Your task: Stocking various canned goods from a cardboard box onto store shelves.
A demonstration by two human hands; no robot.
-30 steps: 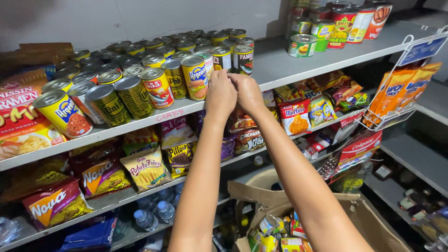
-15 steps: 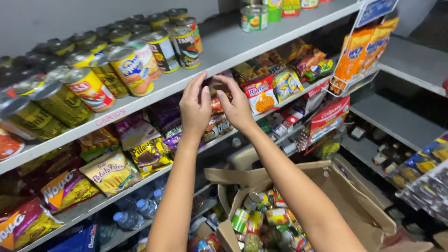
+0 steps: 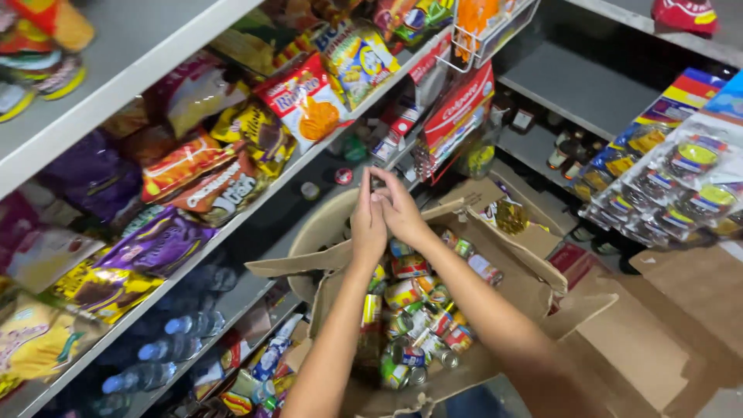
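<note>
My left hand [image 3: 368,226] and my right hand [image 3: 403,212] are pressed together at the fingertips, fingers stretched out, with nothing visible in either. They hover just above an open brown cardboard box [image 3: 534,272] on the floor. The box holds several small tins with coloured labels [image 3: 410,298], which lie loose under my forearms. Both arms reach forward from the lower edge of the view.
White shelves slant across the left, with snack bags [image 3: 306,101] on the middle one and water bottles [image 3: 159,348] lower down. Red cartons [image 3: 458,108] hang off a shelf end. Strips of sachets [image 3: 681,178] hang at right. Flat cardboard [image 3: 681,310] lies on the floor.
My joined hands have come down from the upper shelf of cans, past the snack shelf, to just over the box. The view has tilted downward with them.
</note>
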